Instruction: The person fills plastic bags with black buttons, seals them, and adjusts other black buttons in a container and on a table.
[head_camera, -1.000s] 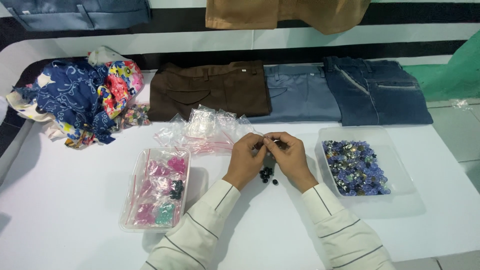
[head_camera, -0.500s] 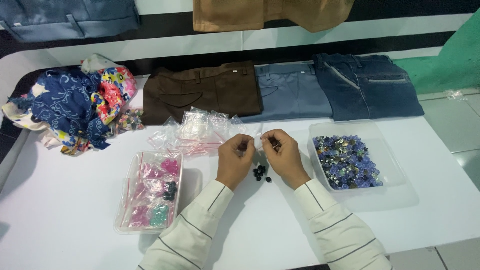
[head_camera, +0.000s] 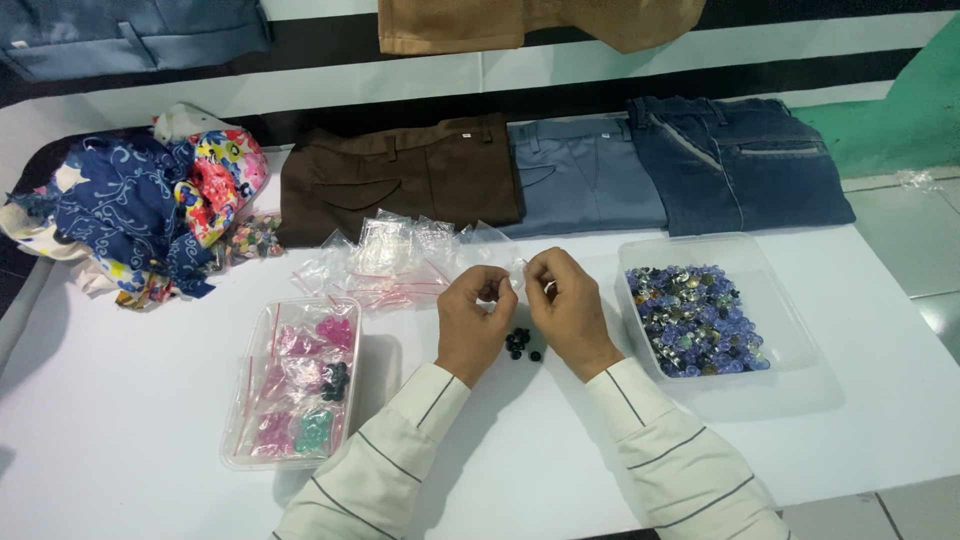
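Head view looks down on a white table (head_camera: 120, 440). The left hand (head_camera: 472, 318) and the right hand (head_camera: 570, 305) meet above its middle, and their fingertips pinch a small clear plastic bag (head_camera: 520, 275) between them; the fingers are narrow, closed on the thin film. Whether the bag mouth is open, I cannot tell. Just under the hands, a little heap of black round beads (head_camera: 522, 343) lies on the table, apart from the fingers.

Left of the hands stands a clear rectangular box with filled pink and teal packets (head_camera: 295, 390). Right of them stands a clear plastic tray of blue and silver beads (head_camera: 695, 320). A loose pile of empty clear bags (head_camera: 390, 258) lies behind.

I judge the step as preparing one bag for the black beads. The next move asks a spread mouth and a careful pick of the small beads, which roll easily.
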